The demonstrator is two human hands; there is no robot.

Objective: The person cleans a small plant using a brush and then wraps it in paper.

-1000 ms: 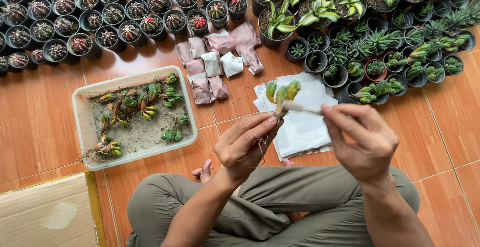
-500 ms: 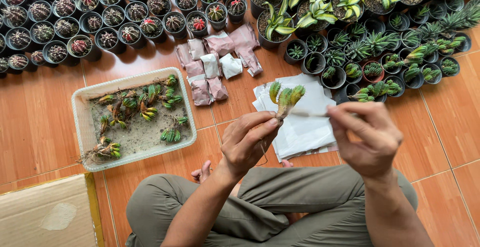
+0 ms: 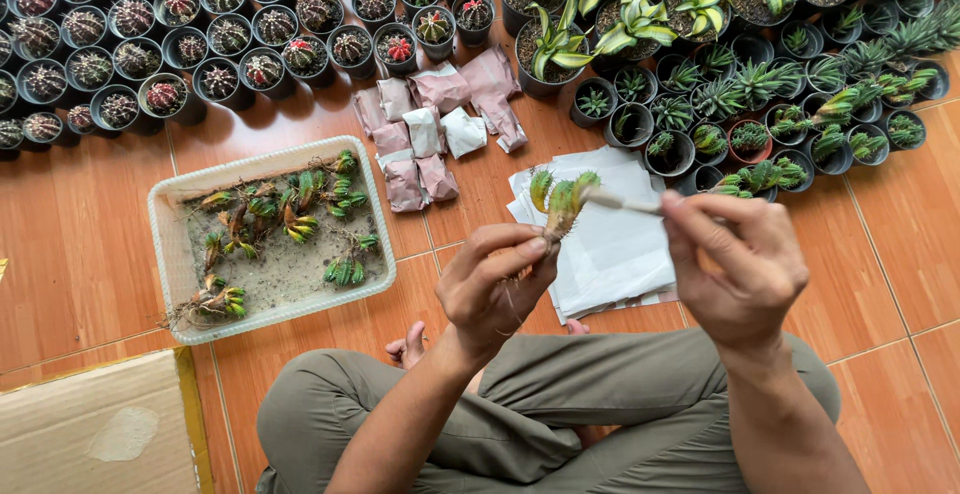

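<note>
Head view: left hand (image 3: 495, 289) pinches a small spiny plant (image 3: 560, 204) above the paper stack (image 3: 610, 254); right hand (image 3: 740, 269) fingers closed on a brush (image 3: 620, 201) touching it. Cleaning step; next likely needs gentle rotation.

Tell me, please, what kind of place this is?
Probably a home plant nursery or a cactus seller's work floor. Rows of small potted cacti stand on orange floor tiles, a tray holds bare-root plants, and paper-wrapped bundles lie nearby.

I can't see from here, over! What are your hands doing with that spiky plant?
Left hand pinching small cactus by its base. Right hand holding thin brush against it. Nothing between them.
</note>
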